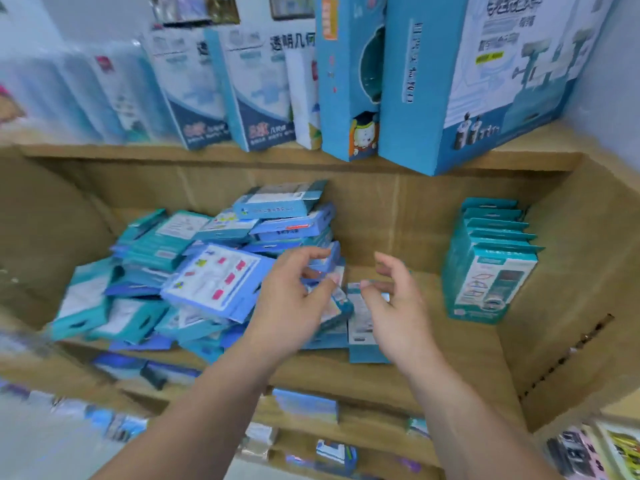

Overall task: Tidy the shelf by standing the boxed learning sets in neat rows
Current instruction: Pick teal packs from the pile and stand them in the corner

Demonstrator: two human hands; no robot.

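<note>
A jumbled heap of small blue and teal boxed sets [194,282] fills the left and middle of the cardboard shelf compartment [398,216]. At the right, several teal boxes [491,268] stand upright in a neat row. One small teal box [362,330] stands upright at the heap's right edge. My left hand [294,306] hovers over the heap with fingers loosely curled and holds nothing. My right hand [398,306] is beside it, just over the standing box, fingers relaxed and apart; contact with the box is unclear. The picture is motion-blurred.
Large blue boxes [450,81] stand on the ledge above the compartment, some overhanging its top edge. Smaller white-and-blue boxes [249,91] line the upper shelf to the left. More boxes [304,405] lie on lower shelves beneath. Bare cardboard floor lies between the heap and the upright row.
</note>
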